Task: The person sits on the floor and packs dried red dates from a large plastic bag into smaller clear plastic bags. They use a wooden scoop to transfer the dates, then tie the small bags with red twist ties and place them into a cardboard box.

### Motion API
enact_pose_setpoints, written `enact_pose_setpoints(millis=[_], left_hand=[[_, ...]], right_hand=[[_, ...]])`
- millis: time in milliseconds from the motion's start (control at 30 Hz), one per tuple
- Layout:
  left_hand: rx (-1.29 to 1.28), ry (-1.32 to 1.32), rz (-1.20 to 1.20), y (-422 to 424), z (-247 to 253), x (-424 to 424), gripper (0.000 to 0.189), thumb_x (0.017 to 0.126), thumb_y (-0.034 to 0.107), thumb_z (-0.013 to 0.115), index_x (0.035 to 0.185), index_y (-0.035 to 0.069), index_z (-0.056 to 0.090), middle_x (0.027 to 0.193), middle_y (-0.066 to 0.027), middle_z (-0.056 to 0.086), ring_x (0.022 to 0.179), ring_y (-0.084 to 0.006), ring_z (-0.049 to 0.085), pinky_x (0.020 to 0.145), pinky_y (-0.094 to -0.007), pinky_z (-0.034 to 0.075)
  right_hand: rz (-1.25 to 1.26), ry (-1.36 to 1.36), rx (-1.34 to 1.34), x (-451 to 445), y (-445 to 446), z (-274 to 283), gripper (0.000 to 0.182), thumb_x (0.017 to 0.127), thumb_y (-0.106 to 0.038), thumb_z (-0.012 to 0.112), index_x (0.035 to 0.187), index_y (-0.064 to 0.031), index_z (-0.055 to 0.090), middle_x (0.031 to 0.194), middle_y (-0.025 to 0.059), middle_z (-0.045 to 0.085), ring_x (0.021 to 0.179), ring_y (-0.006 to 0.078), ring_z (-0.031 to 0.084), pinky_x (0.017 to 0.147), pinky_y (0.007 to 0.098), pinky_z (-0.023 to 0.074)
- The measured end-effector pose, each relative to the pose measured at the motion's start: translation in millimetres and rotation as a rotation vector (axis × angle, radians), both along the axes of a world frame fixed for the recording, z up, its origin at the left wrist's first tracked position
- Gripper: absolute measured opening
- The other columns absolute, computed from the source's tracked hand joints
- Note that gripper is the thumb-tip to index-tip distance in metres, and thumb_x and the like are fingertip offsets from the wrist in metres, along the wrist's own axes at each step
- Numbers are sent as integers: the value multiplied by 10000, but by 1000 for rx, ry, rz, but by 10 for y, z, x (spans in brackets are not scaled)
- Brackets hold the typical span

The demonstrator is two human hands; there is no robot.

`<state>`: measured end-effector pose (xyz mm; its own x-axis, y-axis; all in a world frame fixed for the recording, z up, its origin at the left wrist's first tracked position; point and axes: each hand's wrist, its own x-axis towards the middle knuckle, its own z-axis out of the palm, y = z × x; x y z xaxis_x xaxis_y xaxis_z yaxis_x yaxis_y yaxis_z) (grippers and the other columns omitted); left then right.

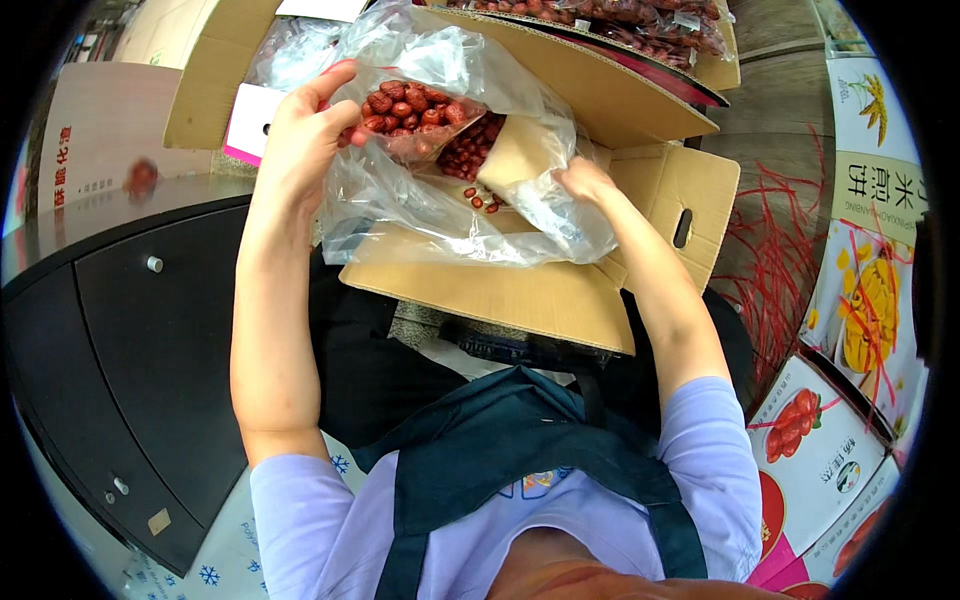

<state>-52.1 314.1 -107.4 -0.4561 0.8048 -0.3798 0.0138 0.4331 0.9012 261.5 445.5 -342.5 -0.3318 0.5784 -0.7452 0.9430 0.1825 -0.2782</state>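
Note:
My left hand (pixel 311 120) pinches the edge of a small clear plastic bag, and dried red jujubes (pixel 412 109) show inside it. The bag is tilted over an open cardboard box (pixel 495 296). A large clear plastic liner (pixel 442 217) lines the box and spills over its near flap. Smaller jujubes (pixel 469 146) are heaped within the liner, and a few loose ones (pixel 484 200) lie closer to me. On the right, my right hand (pixel 586 181) grips the liner's gathered side, its fingertips partly hidden by the film.
Behind the box, another carton (pixel 720 64) holds several bagged jujubes (pixel 637 15). A dark cabinet (pixel 150 330) stands at left. Red plastic strips (pixel 772 277) lie tangled on the right, beside printed cartons (pixel 825 450). A white-and-pink box (pixel 251 124) sits beyond my left wrist.

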Motion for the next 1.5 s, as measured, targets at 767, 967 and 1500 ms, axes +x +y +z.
enact_pose_setpoints(millis=[767, 967, 1500], left_hand=[[235, 28, 64, -516, 520, 228, 539, 807, -108, 467, 1343, -62, 504, 1440, -267, 429, 657, -26, 521, 548, -168, 491], [157, 132, 140, -521, 619, 382, 556, 787, -9, 552, 1330, -116, 490, 1395, -311, 462, 656, -34, 537, 604, -169, 487], [86, 187, 99, -477, 544, 453, 590, 789, -1, 559, 1353, -134, 444, 1448, -278, 418, 624, -1, 523, 528, -133, 466]], right_hand=[[139, 158, 177, -587, -268, -551, 451, 990, -362, 448, 1014, 68, 581, 914, 284, 666, 902, 432, 647, 803, 506, 510], [-4, 215, 121, -707, -364, -1026, 435, 998, -357, 425, 1079, 37, 591, 968, 296, 657, 944, 448, 628, 847, 512, 493], [-290, 405, 228, -659, -435, -1708, 401, 848, -360, 521, 874, 16, 657, 889, 282, 651, 877, 441, 621, 812, 518, 480]])
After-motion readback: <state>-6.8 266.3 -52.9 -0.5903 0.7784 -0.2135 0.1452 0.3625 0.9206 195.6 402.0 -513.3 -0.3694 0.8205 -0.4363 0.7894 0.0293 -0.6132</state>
